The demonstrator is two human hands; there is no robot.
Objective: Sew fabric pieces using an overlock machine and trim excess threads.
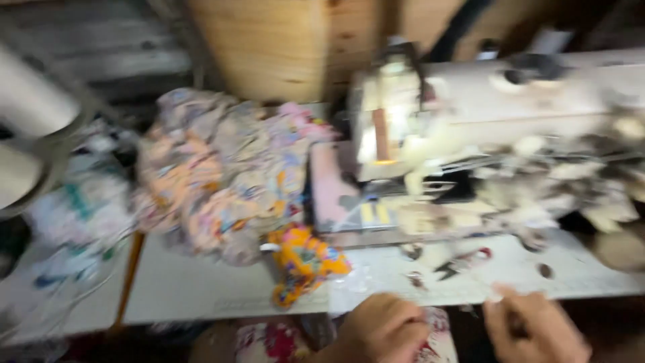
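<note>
1. I am looking down from the head camera at a white counter (201,289); the whole view is smeared by motion blur, so fine detail is lost.
2. My left hand (381,329) sits at about 6 o'clock in the view, at the counter's near edge. Its fingers are curled in toward the palm; I cannot tell whether they grip anything.
3. My right hand (534,326) is at about 5 o'clock, just beside the left. Its fingers are bent and pinched together, with something small and dark between them that is too blurred to name.
4. Under the left hand, below the counter edge, lies a floral cloth (282,339) in red and white.
5. At 10 o'clock from the left hand, an orange patterned fabric piece (304,263) lies on the counter, near the hand but apart from it.
6. Farther back, toward 11 o'clock, a big heap of pastel printed fabric (222,168) is piled up.
7. At 1 o'clock stands a cream sewing machine (484,114), with pale scraps (557,185) bunched around its bed.
8. Dark scissors (460,263) lie on the counter at 12 o'clock from the right hand.
</note>
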